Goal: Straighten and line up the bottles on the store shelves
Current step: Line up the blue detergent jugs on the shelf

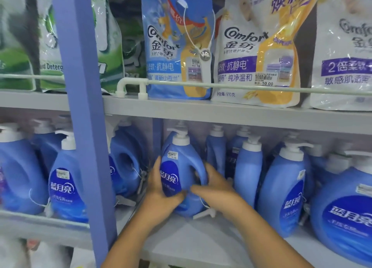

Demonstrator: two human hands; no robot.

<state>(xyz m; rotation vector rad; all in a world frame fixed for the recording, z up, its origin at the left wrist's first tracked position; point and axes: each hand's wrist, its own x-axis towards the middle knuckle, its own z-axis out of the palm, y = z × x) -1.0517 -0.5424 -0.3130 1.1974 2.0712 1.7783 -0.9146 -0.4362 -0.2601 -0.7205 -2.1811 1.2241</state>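
While both hands, left and right, grip clamped, hide its lower label, the blue bottle stands upright

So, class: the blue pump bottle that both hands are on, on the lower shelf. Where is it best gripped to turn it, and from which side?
Grip the wide lower body of the blue pump bottle from the front, one palm on each flank, as the left hand and right hand do. It stands upright and label-forward, and neighbouring bottles crowd its sides. The pump head looks too slim to turn it by.
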